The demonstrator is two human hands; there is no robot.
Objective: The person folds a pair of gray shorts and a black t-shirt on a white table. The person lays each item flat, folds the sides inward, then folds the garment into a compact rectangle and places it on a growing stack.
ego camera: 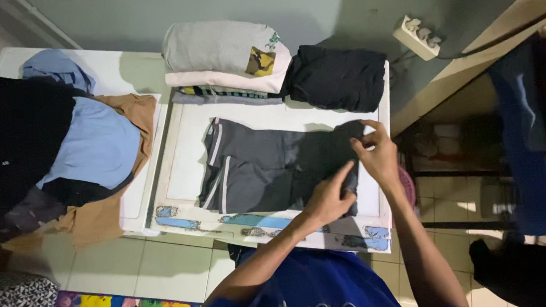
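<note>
Both hands gripped the dark grey shorts [268, 168] lying flat mid-table [181, 165], left hand [329, 198] pressing the hem at five o'clock, right hand [375, 151] pinching the edge at three o'clock; an even, taut pull would probably fold them cleanly

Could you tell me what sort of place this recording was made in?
Probably a room at home used for folding laundry. Both hands, left hand and right hand, hold grey shorts on a white board, with folded clothes stacked behind and an unsorted clothes pile beside it.
</note>
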